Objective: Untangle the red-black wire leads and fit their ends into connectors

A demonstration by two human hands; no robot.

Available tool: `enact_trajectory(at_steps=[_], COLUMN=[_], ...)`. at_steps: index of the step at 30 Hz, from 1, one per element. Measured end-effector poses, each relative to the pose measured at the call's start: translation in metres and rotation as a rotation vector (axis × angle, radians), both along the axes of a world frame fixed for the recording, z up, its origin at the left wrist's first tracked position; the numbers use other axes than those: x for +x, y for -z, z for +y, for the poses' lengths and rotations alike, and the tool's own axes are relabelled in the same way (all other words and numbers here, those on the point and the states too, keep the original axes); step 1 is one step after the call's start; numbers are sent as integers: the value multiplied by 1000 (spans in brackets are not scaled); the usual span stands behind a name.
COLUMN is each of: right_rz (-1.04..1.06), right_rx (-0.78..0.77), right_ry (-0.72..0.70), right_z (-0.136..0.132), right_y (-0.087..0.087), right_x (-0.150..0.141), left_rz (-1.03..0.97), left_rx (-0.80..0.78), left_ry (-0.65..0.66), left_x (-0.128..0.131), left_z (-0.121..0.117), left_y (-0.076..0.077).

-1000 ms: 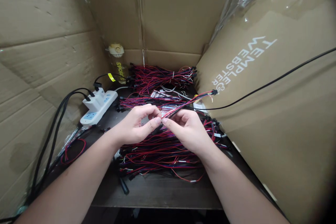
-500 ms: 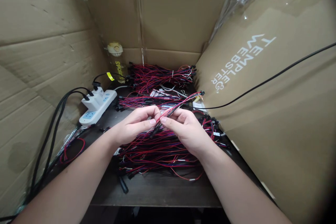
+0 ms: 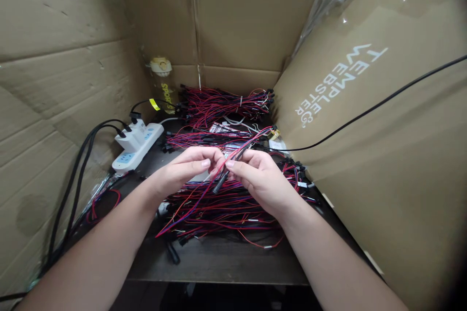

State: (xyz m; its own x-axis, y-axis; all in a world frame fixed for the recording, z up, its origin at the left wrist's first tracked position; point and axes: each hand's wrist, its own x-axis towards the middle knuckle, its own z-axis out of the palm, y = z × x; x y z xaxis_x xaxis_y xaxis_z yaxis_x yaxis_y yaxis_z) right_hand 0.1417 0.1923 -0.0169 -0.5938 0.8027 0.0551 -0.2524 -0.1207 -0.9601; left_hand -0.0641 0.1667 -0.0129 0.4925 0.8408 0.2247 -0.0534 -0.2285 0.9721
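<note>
My left hand [image 3: 186, 174] and my right hand [image 3: 260, 177] meet above a heap of red, blue and black wires [image 3: 226, 204] on a dark table [image 3: 219, 262]. Both pinch one thin wire harness [image 3: 204, 194]. Its red and blue strands run down to the left, and its far end with a black connector [image 3: 270, 129] points up to the right. A black plug [image 3: 220, 185] hangs just below my fingertips.
More tied wire bundles [image 3: 222, 104] lie at the back. A white power strip [image 3: 136, 143] with black cables sits at the left, a bottle [image 3: 162, 82] behind it. Cardboard walls [image 3: 54, 73] enclose the table. A black cable [image 3: 365, 114] crosses the right cardboard.
The harness has slid through my fingers: its far connector end has drawn closer, and a longer length of red and blue strands now trails down to the left.
</note>
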Motion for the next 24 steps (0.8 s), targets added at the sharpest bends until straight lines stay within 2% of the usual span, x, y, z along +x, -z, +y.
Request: enact_trajectory(at_steps=[4,7,17,24], right_rz=[25,25,22,55], right_rx=[10,38,60,72], right_ry=[-9,-5,-8,-40], right_z=[0,-1,-4,-9], right_y=[-1,-1,-6,-9], right_x=[1,0,-2,-1], left_rz=[-58,-89,-44,-109], left_rx=[-73,-110,-83,-74], left_ry=[59,56,33,-26], left_x=[-1,-1,2,6], left_z=[0,-3,-4,-4], left_y=[-2,-1,0,-5])
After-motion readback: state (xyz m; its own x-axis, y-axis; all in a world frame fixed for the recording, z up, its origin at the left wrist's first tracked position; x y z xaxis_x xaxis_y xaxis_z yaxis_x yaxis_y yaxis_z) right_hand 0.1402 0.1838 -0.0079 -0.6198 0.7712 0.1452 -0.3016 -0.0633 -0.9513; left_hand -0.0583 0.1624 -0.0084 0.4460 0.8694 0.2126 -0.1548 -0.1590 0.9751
